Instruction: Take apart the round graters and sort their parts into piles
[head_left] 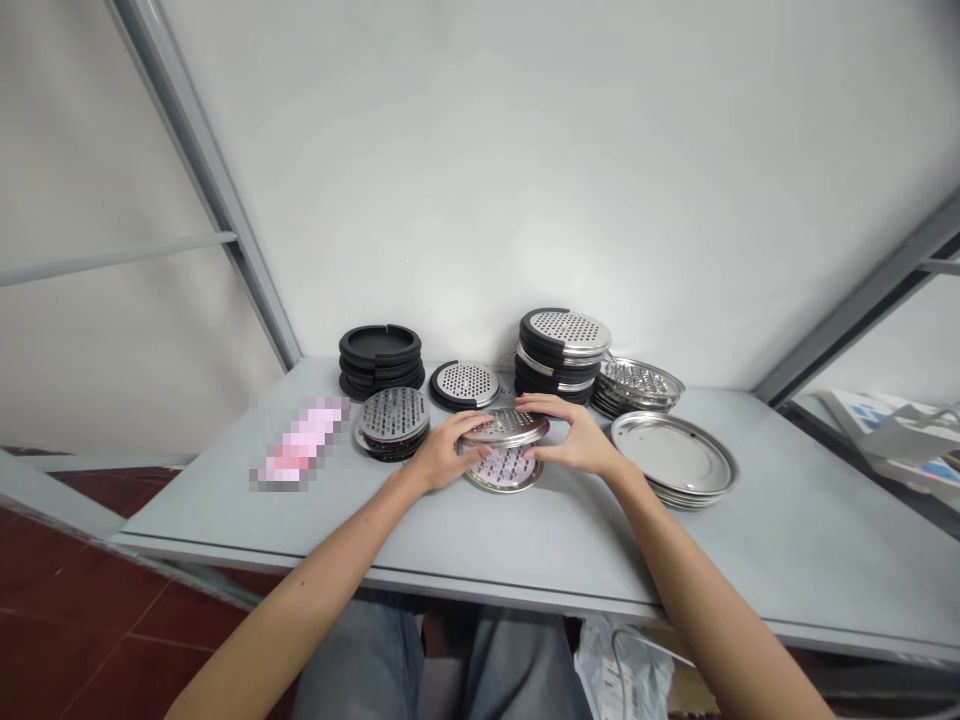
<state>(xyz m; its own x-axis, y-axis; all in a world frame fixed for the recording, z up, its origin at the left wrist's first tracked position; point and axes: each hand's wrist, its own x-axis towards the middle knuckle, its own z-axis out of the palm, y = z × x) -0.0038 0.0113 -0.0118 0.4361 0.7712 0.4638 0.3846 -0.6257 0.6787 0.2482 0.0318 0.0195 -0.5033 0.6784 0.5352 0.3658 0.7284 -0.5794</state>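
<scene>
Two bare hands hold one perforated metal disc (504, 427) between them, just above a second grating disc (504, 470) that lies on the surface (300, 525) below. The left hand (441, 452) grips the near-left edge, fingers laid over the top and thumb below; the right hand (574, 437) spans the opposite edge more broadly, thumb and fingers curved apart around the rim. Whether either thumb also touches the lower disc cannot be told.

Judging by the pieces around them, the work looks part done. Just beyond the hands rests a single disc set in a black rim (469, 383), and behind the right hand rises a tall stack of similar black-rimmed discs (566, 332), both apparently put together. Loose parts suggest more is left: a pile of grating discs (394, 415) near the left hand, a stack of black rings (380, 348) behind it, further grating discs (643, 380) beyond the right hand, and a stack of shallow metal plates (675, 455) to that hand's right. The pair in hand appears not yet joined.

Farthest to the left of the hands, a pink item (304, 440) is blurred past recognition.
</scene>
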